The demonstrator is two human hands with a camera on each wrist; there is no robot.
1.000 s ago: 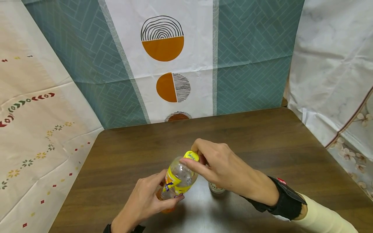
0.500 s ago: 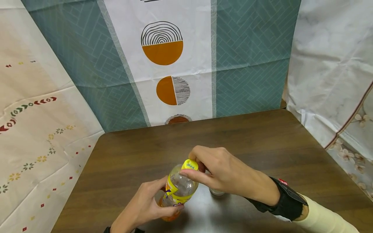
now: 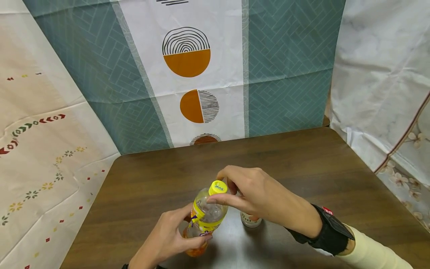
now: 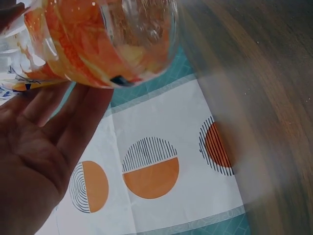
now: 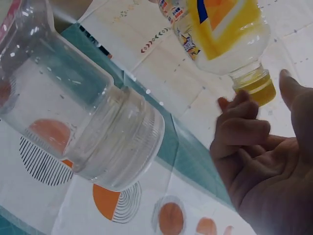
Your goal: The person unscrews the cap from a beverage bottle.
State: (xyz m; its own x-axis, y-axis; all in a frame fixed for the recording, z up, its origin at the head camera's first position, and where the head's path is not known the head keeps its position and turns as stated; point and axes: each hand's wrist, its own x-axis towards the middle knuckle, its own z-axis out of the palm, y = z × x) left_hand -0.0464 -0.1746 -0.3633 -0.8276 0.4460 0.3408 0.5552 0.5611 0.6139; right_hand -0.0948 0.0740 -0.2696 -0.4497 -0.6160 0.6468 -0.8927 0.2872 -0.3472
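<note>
My left hand grips a clear plastic drink bottle with a yellow and orange label, tilted to the right. In the left wrist view, the bottle's base shows above my fingers, with orange colour inside or behind the plastic. My right hand is at the top of the bottle, curled fingers and thumb on either side of the yellow cap. In the right wrist view, fingertips lie against the cap and the thumb tip sits close beside it. The cap is on the bottle's neck.
A clear jar stands on the brown wooden table, mostly hidden behind my right hand. The right wrist view shows the jar's ridged lid close up. Patterned cloths hang around the table's back and sides.
The bottle has come slightly lower and more upright in the head view, with both hands moving along. Writing on the cap shows at a different angle, so the cap has turned.
</note>
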